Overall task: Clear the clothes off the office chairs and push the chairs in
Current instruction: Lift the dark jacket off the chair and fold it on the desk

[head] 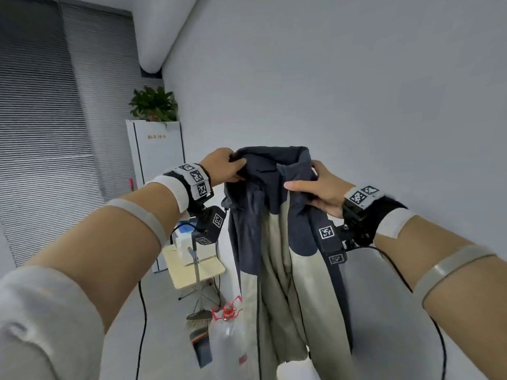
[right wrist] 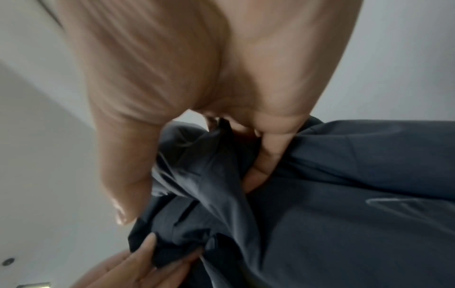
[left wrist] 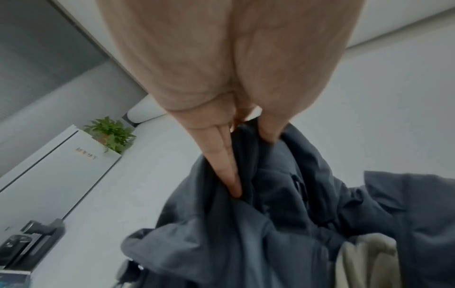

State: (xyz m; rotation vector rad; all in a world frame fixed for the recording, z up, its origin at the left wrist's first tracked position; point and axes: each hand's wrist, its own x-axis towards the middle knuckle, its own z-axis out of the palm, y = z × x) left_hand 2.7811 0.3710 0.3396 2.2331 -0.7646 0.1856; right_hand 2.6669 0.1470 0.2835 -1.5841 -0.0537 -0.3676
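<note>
Jacket (head: 277, 229): held up before the wall (head: 356, 91), left hand (head: 223, 167) at its top left, right hand (head: 319, 190) at its top right. Cabinet (head: 159, 171): behind, left; plant (head: 153, 104) on top. Small table (head: 197, 266): before the cabinet. Broom (head: 199, 292): before the table. Bottle (head: 229, 338): beside the jacket's hem, left.

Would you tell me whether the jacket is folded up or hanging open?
Hanging open, unfolded: both the left hand and right hand grip the jacket at its collar, and its beige lining shows.
</note>
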